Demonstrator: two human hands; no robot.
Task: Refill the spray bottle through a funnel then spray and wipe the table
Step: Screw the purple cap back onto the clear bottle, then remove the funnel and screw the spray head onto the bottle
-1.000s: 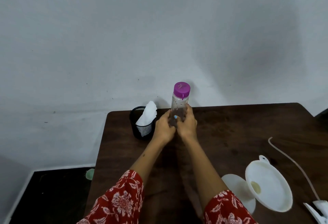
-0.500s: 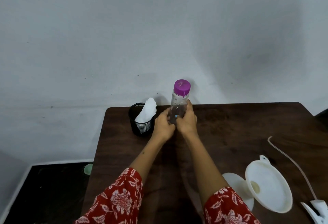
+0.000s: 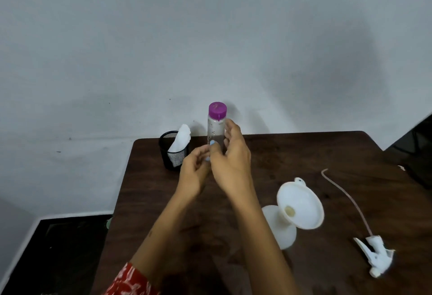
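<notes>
Head view, left to right. At eleven o'clock on the tabletop (image 3: 304, 154), black mesh cup (image 3: 173, 154) with a white cloth (image 3: 181, 139) poking out. Just right of it, clear bottle (image 3: 216, 131) with a purple cap (image 3: 217, 109), upright, cap on, some liquid low inside. Left hand (image 3: 194, 173) just below and left of the bottle, fingers (image 3: 198, 155) loosely curled, apparently grasping nothing; contact with the bottle not clear. Right hand (image 3: 231, 161) at the bottle's right side, fingers partly curled toward it; grip or mere touch cannot be told. At four o'clock, white spray bottle (image 3: 279, 231) standing headless, white funnel (image 3: 300, 203) seated in its neck, tilted toward the camera. Far right, near five o'clock, spray head (image 3: 376, 255) lying flat, its thin dip tube (image 3: 346, 199) trailing back toward two o'clock.

Step in hand, judging by the layout: fetching the refill liquid; funnel placed, pouring not yet begun. Next move calls for a firm hold on the clear bottle, cap unscrewed, then a steady pour into the funnel's centre, minding the tilt.
</notes>
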